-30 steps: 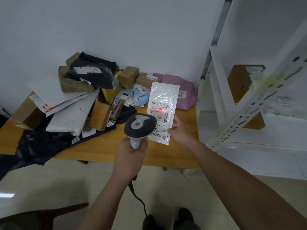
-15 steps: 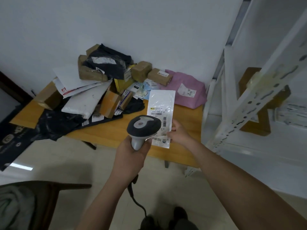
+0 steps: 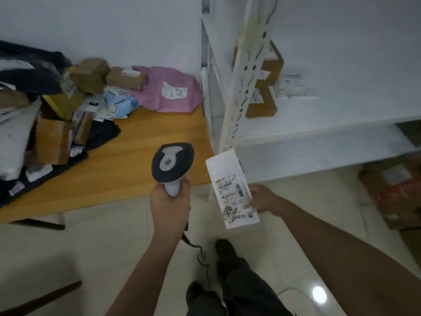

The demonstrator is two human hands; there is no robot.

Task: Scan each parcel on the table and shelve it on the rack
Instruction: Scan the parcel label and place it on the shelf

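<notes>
A person's right hand pinches a flat white parcel label-up, off the worktop's right edge, angled toward the white rack for shelving; the left hand grips the scanner, lowered clear.

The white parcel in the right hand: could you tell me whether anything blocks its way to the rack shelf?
Only the rack's perforated upright rises just above the white parcel; the shelf to its right lies open.
</notes>
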